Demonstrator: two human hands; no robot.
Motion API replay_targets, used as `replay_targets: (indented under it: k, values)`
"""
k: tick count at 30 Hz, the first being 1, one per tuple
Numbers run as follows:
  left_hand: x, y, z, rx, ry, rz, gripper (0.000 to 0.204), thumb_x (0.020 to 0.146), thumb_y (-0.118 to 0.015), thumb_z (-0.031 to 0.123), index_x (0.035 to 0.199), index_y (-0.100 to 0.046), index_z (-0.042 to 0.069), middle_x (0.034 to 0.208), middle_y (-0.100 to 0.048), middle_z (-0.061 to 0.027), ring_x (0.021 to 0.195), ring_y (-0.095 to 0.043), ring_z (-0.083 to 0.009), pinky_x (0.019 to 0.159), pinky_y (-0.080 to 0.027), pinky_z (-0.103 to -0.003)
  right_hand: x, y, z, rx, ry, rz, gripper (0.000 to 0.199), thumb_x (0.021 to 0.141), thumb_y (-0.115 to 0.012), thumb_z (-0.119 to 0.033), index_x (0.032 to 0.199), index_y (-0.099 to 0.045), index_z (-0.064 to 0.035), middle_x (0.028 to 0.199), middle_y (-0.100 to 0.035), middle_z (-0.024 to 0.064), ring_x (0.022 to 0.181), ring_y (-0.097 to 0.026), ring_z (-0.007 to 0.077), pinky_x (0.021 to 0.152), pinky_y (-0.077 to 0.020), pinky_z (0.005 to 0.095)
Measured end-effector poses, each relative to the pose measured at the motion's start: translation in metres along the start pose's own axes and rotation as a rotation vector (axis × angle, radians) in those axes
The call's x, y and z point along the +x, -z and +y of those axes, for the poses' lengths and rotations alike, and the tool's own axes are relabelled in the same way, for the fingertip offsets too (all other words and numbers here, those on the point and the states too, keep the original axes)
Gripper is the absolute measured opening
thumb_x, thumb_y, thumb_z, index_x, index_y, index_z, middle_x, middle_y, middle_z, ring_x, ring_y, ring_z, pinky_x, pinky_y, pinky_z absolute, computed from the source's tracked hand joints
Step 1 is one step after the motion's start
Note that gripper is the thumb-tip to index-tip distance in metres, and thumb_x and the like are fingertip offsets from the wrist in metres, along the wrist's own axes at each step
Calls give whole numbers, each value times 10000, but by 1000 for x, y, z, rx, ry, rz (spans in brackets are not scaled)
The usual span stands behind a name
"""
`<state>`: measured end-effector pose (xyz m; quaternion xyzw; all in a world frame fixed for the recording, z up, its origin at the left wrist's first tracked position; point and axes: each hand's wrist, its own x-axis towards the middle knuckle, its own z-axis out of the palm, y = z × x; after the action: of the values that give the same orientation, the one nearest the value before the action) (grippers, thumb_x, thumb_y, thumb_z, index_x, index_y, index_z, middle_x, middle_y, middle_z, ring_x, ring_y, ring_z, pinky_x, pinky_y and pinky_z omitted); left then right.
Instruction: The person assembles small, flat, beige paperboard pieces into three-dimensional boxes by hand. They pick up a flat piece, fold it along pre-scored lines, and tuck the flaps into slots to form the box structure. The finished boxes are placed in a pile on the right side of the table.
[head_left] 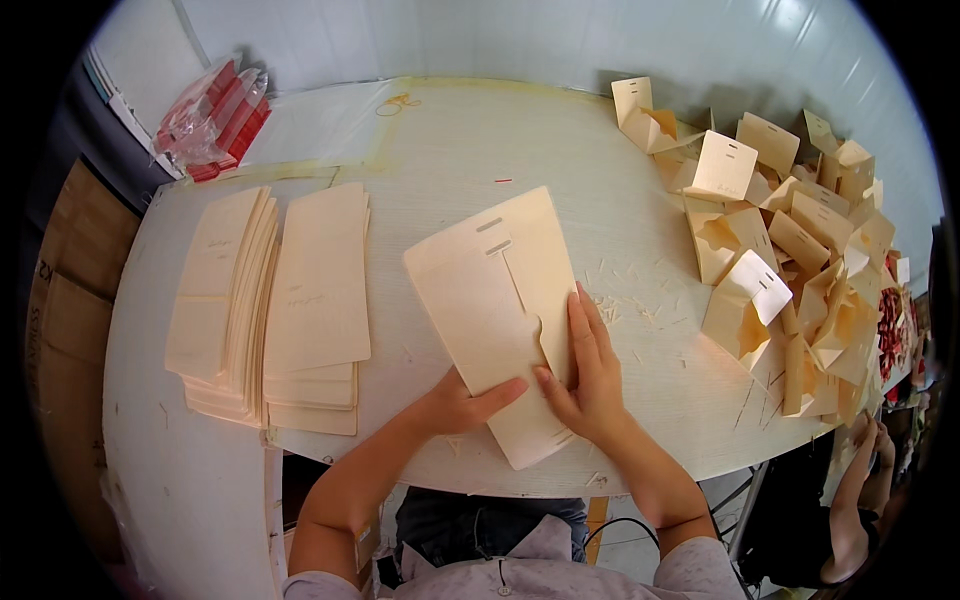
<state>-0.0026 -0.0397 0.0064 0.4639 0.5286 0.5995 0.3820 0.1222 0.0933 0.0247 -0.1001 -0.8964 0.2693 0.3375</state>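
A flat cream card sleeve (475, 300) lies tilted in front of me, its far end turned up to the left. Two short slots sit near its far end, and a seam with a curved notch runs down its face. My left hand (470, 400) grips the left edge near the close end, thumb on top and fingers hidden beneath. On the right edge, my right hand (592, 372) holds it with the thumb on the face and fingers along the side. To the left are two stacks of similar flat card sleeves, one (222, 290) fanned and one (318, 280) beside it.
Opened cream card sleeves (800, 230) are heaped at the right. Paper scraps (625, 308) litter the white table (450, 130). Red packs in clear plastic (215, 120) stand at the back left, by a rubber band (398, 104). Another person's arm (855, 490) shows at lower right.
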Motion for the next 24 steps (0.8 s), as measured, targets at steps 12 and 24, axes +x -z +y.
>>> replay_targets:
  k: [12,24]
  values:
    - [6,-5,3,48,38,-11,217,843,-508,59,1051,-510,-3,945,-554,-56,862,-506,-143,759,-418,-280,4,16,0,12,-114,15,587,641,-534,36,1217,-443,-24,1163,-488,224,944,-559,345,791,-473,359]
    - [2,1,1,27,80,199,303,823,-551,77,1107,-498,-11,1074,-532,-80,993,-488,-177,846,-396,-302,2,4,-2,-6,-82,-26,506,686,-518,80,1147,-547,-125,1208,-425,185,980,-491,335,802,-439,357]
